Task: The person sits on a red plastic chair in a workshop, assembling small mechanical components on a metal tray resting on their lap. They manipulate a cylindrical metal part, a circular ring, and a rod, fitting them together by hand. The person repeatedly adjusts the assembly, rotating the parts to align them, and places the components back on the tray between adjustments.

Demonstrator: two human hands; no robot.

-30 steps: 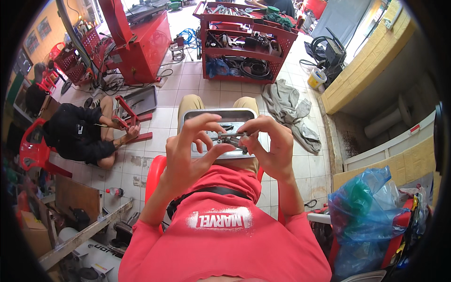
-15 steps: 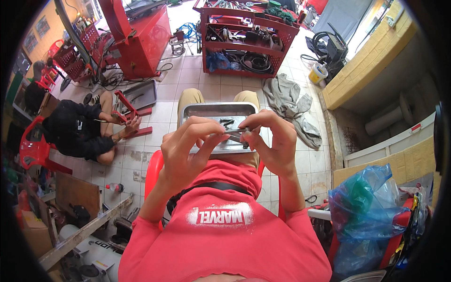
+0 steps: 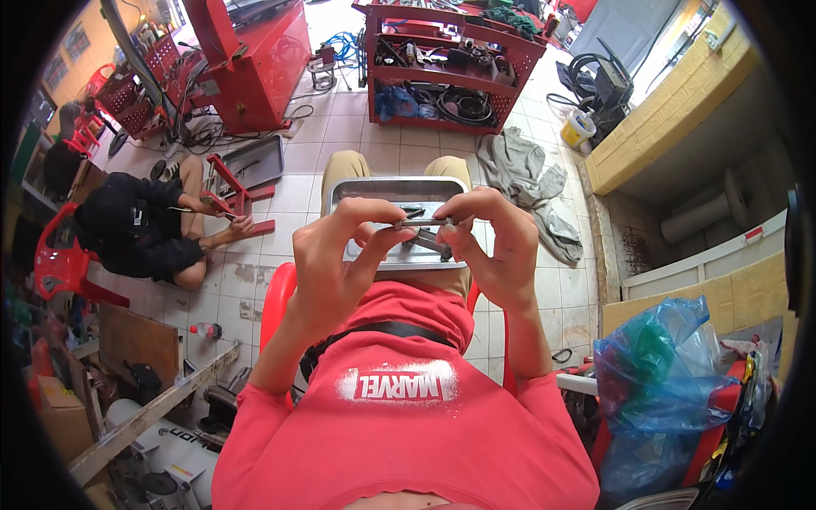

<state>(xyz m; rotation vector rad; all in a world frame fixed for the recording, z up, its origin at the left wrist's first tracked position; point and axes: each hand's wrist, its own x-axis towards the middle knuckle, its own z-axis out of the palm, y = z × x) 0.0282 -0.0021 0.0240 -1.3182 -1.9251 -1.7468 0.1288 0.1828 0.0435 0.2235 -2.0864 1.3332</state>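
Left hand (image 3: 336, 259): we pinch one end of the small metal part (image 3: 418, 223).
Right hand (image 3: 493, 246): we grip its other end.
Metal tray (image 3: 374, 191): just beneath both hands, on our lap.

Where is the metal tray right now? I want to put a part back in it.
In the head view, the metal tray rests on the person's lap at centre, just beyond the left hand and right hand, which pinch a small metal part above it.
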